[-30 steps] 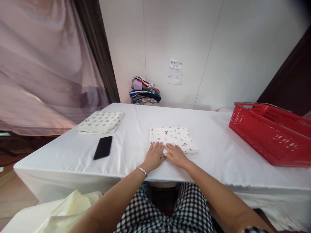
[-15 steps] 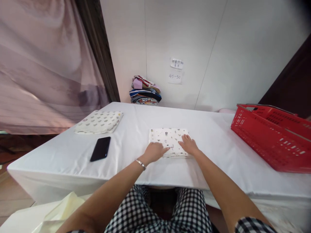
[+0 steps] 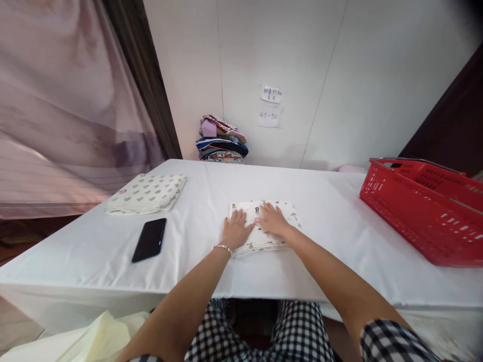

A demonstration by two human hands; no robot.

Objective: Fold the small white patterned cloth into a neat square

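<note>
A folded white cloth point(image 3: 264, 240) with small printed figures lies flat on the white-covered table in front of me. My left hand point(image 3: 235, 231) rests on its left part, fingers spread and palm down. Close beside it, my right hand point(image 3: 273, 220) lies flat on the upper middle of the same cloth, its fingers stretched out. Both hands press from above, and neither grips anything. Part of the cloth's print is hidden under them.
Another folded cloth with a grey print point(image 3: 147, 193) lies at the table's left, behind a black phone point(image 3: 149, 240). A red plastic basket point(image 3: 411, 216) stands at the right. Several folded fabrics point(image 3: 222, 143) are piled against the wall beyond the white tablecloth point(image 3: 204, 196).
My left hand has opened from a curled, pointing shape and now lies flat. My right hand has slid left across the cloth toward it. The view has shifted slightly.
</note>
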